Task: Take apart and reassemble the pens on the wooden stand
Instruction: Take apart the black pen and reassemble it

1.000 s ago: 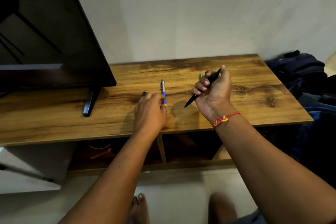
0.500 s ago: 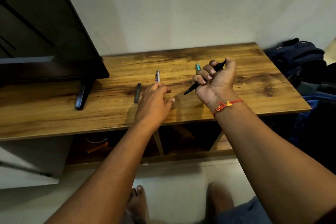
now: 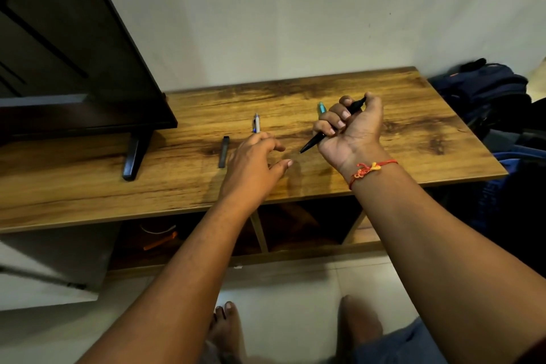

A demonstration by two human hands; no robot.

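Note:
My right hand (image 3: 350, 130) grips a black pen (image 3: 313, 142) in a fist above the wooden stand (image 3: 369, 162), its tip pointing down-left. A teal pen (image 3: 321, 107) shows just behind that fist. My left hand (image 3: 254, 161) hovers over the stand with relaxed fingers and holds nothing. A blue and silver pen (image 3: 256, 123) lies just beyond its fingertips, partly hidden by them. A black pen cap (image 3: 224, 151) lies to the left of that hand.
A black TV (image 3: 74, 68) stands on the stand's left part on a dark foot (image 3: 134, 156). Dark bags (image 3: 487, 91) lie beyond the right end. Open shelves (image 3: 301, 224) under the top hold a white cable and an orange object (image 3: 161, 241).
My left hand has let go of the blue and silver pen and drawn back with fingers spread. The black cap has come into view. The right hand keeps its grip on the black pen.

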